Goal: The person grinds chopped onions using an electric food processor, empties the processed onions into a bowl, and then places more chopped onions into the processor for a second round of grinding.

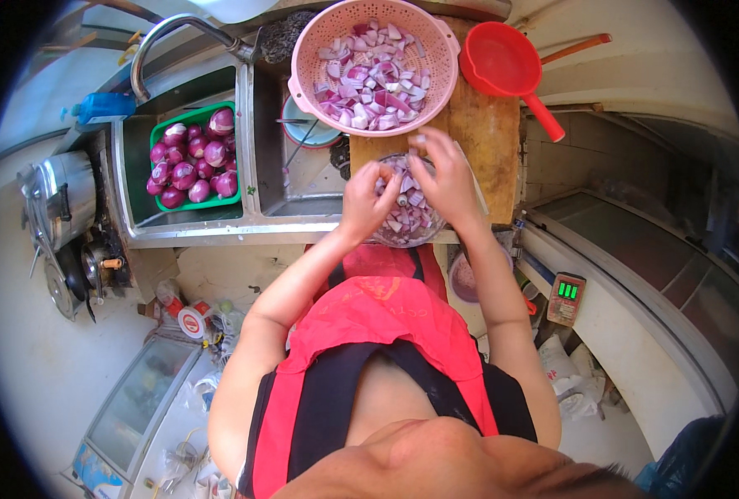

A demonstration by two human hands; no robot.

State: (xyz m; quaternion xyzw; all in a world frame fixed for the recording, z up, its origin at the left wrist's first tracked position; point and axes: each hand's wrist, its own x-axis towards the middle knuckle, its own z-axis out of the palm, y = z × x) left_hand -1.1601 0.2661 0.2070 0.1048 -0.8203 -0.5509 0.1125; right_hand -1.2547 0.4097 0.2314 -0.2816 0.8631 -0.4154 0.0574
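A clear bowl (pixel 407 234) of chopped red onion stands at the counter's front edge, with a small central post (pixel 402 200) showing among the pieces. My left hand (pixel 369 196) is over the bowl's left side, fingers curled in towards the thumb; whether a small piece is between them is hidden. Above the bowl's right side is my right hand (pixel 444 174), its fingers bent and apart with nothing plainly held. Just beyond both hands, a pink colander (pixel 310 68) holds more chopped red onion (pixel 375 87). Under the colander lies a wooden cutting board (pixel 485 150).
A red dipper (pixel 503 59) sits right of the colander. To the left is a double steel sink (pixel 247 143) with a curved faucet (pixel 182 22). Its left basin holds a green basket (pixel 204 204) of peeled red onions (pixel 185 174). A blue bowl (pixel 297 132) is in the right basin.
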